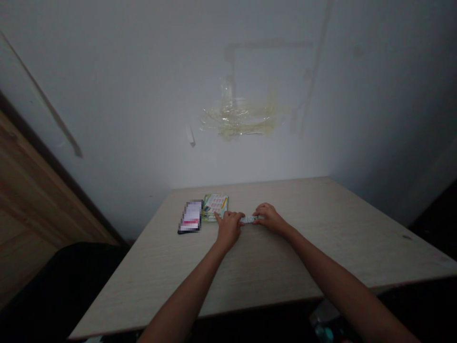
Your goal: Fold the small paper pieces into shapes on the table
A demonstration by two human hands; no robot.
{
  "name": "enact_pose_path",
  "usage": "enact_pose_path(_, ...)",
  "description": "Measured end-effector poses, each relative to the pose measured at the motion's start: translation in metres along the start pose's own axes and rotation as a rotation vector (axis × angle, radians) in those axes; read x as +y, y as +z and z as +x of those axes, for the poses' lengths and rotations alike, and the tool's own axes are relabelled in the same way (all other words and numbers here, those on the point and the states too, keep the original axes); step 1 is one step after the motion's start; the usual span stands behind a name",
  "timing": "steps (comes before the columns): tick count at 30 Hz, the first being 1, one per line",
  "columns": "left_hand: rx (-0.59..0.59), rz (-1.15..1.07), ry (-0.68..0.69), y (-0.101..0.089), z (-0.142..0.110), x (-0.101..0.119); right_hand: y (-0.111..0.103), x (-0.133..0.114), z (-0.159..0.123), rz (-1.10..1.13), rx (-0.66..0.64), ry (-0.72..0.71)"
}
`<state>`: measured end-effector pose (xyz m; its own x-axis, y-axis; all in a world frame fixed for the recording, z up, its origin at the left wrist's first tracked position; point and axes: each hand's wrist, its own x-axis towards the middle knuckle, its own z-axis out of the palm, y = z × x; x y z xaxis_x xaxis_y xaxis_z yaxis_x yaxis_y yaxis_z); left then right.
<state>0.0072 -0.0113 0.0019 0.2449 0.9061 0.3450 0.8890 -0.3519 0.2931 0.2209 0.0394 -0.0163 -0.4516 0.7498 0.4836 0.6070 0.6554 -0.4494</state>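
Between my two hands a small pale strip with printed marks (249, 219), perhaps folded paper, lies low over the table. My left hand (229, 226) is closed on its left end, with the thumb stretched out to the side. The fingers of my right hand (269, 218) pinch its right end. Just left of and beyond my left hand lies a green and white printed booklet or packet (215, 204), partly covered by that hand. Beside it on the left is a phone (191, 216) with a lit, blurred screen.
The pale wooden table (285, 267) meets a grey wall (143, 95) at its far edge. Yellowed clear tape (246, 116) clings to the wall. A dark object (67, 276) stands left of the table, near a wooden panel (28, 190).
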Motion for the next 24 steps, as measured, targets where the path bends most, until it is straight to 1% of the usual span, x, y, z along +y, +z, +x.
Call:
enact_pose_path(6, -0.005, -0.008, -0.009, -0.0016, -0.0005, 0.0021, -0.0016, -0.0034, -0.0001, -0.031, -0.015, 0.005)
enact_pose_path(13, 0.059, -0.136, -0.057, -0.0044, 0.0001, 0.0003, -0.0031, -0.0012, -0.0009, -0.022, 0.079, -0.017)
enact_pose_path(18, 0.086, -0.152, -0.108, -0.0052, 0.0, -0.0005, -0.0016, 0.0022, -0.0001, -0.006, 0.074, 0.01)
enact_pose_path(21, 0.082, -0.14, -0.105, -0.0058, -0.0001, 0.0001, -0.0026, 0.0005, -0.0002, 0.008, 0.08, 0.02)
enact_pose_path(24, 0.063, -0.133, -0.1, -0.0069, -0.0003, 0.0011, -0.0042, -0.0038, -0.0005, 0.001, 0.06, 0.026)
